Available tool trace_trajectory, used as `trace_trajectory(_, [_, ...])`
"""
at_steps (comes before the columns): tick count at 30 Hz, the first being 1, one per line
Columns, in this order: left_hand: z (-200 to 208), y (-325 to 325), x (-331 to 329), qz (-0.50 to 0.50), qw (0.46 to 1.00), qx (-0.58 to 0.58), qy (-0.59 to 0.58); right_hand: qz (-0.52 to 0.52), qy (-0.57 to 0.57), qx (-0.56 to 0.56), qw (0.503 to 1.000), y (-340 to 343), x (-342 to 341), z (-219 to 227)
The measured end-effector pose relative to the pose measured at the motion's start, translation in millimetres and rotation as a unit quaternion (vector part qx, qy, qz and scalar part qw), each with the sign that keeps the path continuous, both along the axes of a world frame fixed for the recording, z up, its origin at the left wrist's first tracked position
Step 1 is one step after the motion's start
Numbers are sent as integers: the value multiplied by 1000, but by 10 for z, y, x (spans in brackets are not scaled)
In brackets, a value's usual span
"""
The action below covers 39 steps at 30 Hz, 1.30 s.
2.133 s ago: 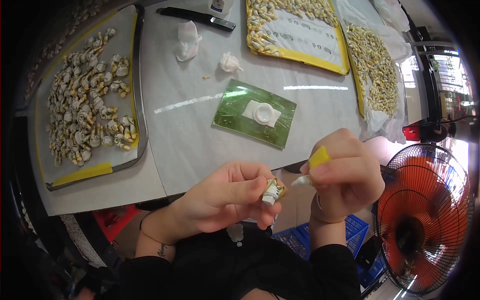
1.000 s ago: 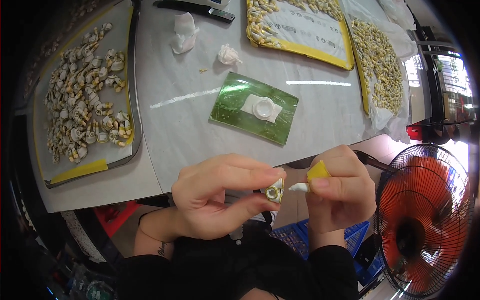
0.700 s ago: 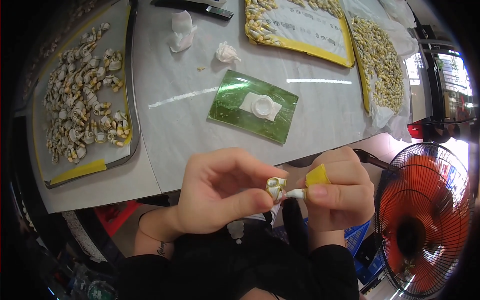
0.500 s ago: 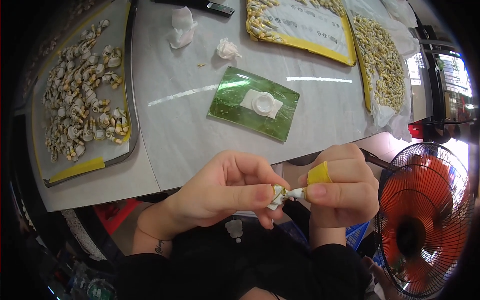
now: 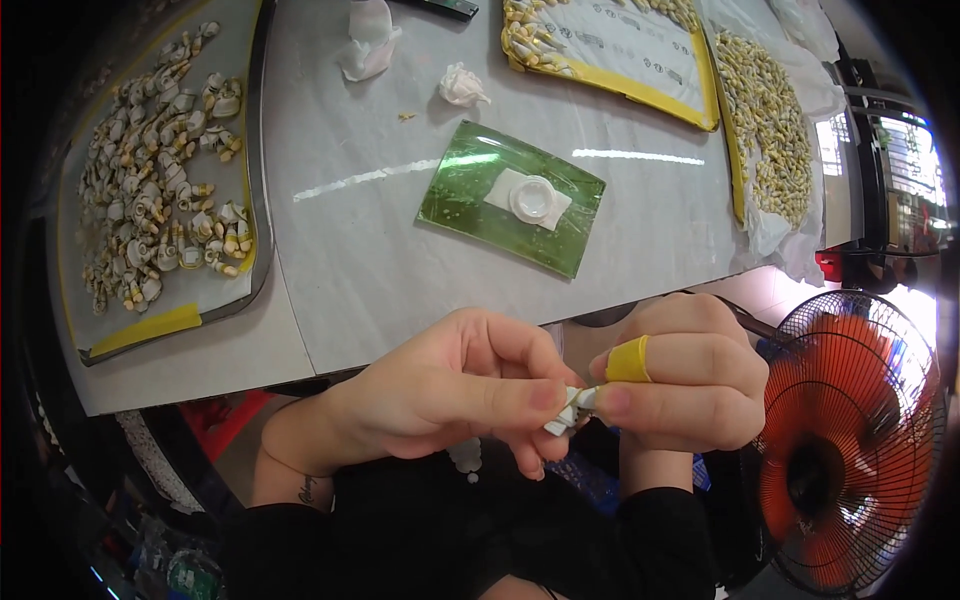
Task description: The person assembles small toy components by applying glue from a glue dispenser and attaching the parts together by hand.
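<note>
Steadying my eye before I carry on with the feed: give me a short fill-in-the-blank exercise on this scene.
1. The left hand holds a small white piece between its ____ and fingers.
2. The band worn on the right hand is ____.
3. The round white container sits above a plate coloured ____.
4. The fan stands on the picture's ____ side.

Missing words: thumb; yellow; green; right.

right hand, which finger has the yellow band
The index finger, above the thumb: a yellow band wraps it, and no other finger shows one.
</note>
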<state>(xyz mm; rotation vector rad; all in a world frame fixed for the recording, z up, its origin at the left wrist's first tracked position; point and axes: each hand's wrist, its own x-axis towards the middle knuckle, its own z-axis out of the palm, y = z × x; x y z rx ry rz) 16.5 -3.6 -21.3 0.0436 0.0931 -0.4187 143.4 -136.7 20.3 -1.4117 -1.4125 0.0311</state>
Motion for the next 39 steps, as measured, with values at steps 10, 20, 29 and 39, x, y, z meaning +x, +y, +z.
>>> trace_trajectory(10, [46, 19, 28, -1, 999, 31, 18, -36, 27, -16, 999, -26, -40, -33])
trace_trajectory(20, [79, 32, 44, -14, 998, 57, 31, -60, 19, -34, 997, -58, -82, 3])
trace_trajectory(29, [77, 14, 47, -20, 998, 58, 31, -67, 22, -41, 997, -70, -73, 14])
trace_trajectory(39, [31, -20, 2, -39, 998, -9, 43, -82, 33, -41, 995, -63, -105, -40])
